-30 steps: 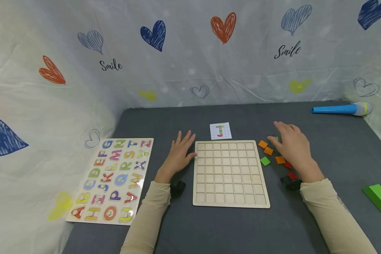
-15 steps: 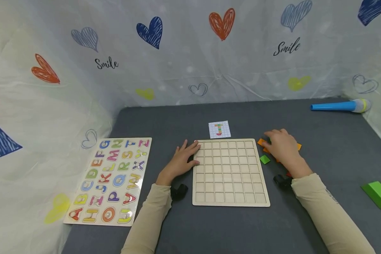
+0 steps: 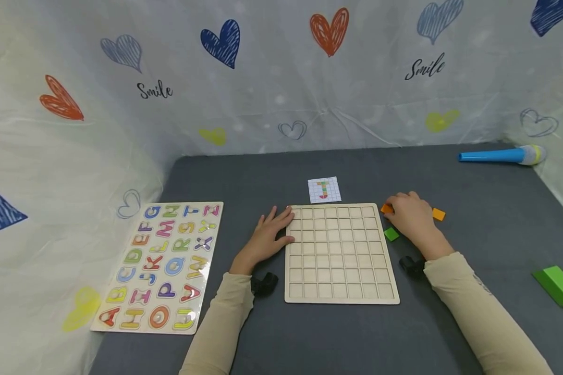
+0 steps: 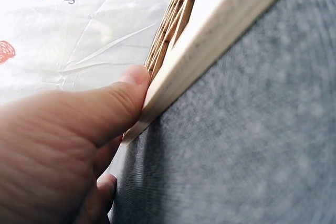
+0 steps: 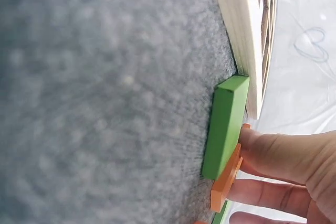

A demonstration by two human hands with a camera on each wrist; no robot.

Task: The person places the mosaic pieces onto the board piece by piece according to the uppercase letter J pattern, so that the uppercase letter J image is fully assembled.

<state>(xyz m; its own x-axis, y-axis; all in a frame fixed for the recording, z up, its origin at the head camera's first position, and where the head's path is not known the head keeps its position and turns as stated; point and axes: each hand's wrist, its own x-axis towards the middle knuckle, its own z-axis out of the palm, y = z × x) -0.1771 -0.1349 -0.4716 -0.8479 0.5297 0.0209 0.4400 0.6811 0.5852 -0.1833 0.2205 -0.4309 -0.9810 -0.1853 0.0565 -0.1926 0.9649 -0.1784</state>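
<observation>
Right grip (image 3: 412,221) at half-hidden orange tile (image 3: 386,209)

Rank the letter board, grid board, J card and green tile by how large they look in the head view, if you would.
1. letter board and grid board, too close to rank
2. J card
3. green tile

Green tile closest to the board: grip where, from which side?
Probably best pinched by two opposite side edges, coming from above on the near side: the green tile lies flat with its near side clear, the board sits close on its left, and an orange tile is just beyond it.
</observation>
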